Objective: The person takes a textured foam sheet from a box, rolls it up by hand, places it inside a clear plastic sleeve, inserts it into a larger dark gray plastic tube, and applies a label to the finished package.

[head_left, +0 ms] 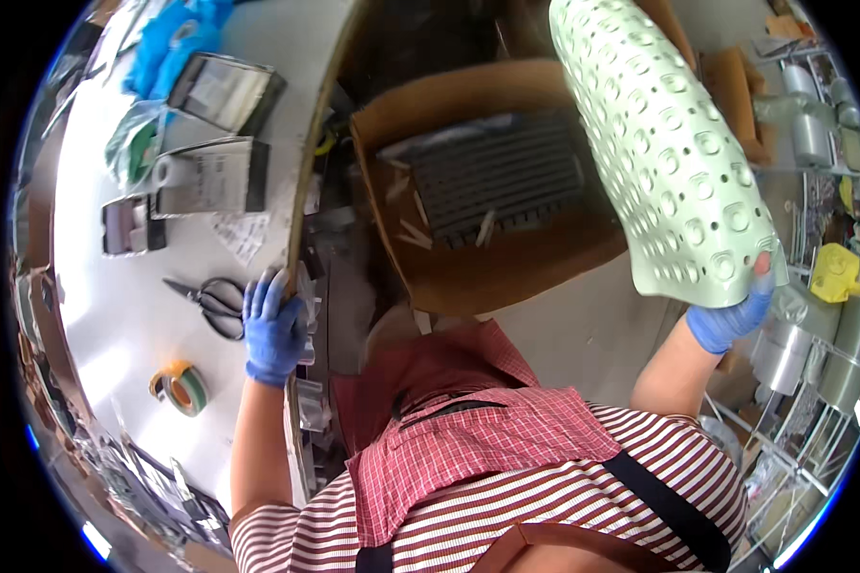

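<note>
A pale green bath mat [674,158] with suction cups and small holes hangs at the upper right. My blue-gloved right hand [736,320] grips its near end, thumb on the cup side and the other fingers mostly behind it. My left hand [273,334], gloved as well, rests on the edge of the white table with its fingers stretched out. Just left of those fingers lie black-handled scissors [218,306]. Below me, an open cardboard box [506,282] contains a dark ribbed stack [497,177] and several pale strips.
Tape rolls [180,388], small open boxes [210,179] and a blue plastic bag [167,48] are on the table [115,315]. At the right, wire shelving [798,458] carries clear film rolls [784,353] and a yellow item [836,272]. Another cardboard box [736,100] stands behind the mat.
</note>
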Demonstrator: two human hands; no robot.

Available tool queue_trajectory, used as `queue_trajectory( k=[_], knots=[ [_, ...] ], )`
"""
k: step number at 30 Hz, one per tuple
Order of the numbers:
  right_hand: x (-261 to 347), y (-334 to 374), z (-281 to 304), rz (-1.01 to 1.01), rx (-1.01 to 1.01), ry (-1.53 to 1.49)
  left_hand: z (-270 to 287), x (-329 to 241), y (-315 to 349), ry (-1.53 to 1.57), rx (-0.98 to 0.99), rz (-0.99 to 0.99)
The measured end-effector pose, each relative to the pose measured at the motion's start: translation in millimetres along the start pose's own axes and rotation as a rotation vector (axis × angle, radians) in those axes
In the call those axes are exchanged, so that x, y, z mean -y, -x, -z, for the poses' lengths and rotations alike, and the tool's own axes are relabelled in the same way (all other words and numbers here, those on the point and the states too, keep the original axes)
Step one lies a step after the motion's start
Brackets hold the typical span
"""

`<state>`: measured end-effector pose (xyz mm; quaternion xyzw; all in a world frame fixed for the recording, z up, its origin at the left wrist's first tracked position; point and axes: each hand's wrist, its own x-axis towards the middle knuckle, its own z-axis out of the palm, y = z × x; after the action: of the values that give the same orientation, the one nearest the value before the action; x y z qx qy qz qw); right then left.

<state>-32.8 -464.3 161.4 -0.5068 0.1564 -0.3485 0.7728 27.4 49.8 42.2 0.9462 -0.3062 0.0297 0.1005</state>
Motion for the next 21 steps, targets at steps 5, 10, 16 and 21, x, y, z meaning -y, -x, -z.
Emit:
queue_trajectory(
  k=[5,10,16,21],
  knots=[
    [56.1,42.3,-27.7,0.330,0.110,0.242,10.9,-53.5,-3.5,0.050,-0.042,0.272],
    [106.9,104.3,-57.2,1.330,0.089,0.988,26.6,-156.7,-0.3,1.424,-0.032,0.251],
    [158.2,221.5,-188.8,0.884,0.853,0.009,83.8,-154.7,71.3,1.963,0.348,0.092],
    [169.1,294.0,-320.9,0.186,1.029,-0.493,213.3,-67.1,181.1,2.378,-0.289,-0.327]
  ],
)
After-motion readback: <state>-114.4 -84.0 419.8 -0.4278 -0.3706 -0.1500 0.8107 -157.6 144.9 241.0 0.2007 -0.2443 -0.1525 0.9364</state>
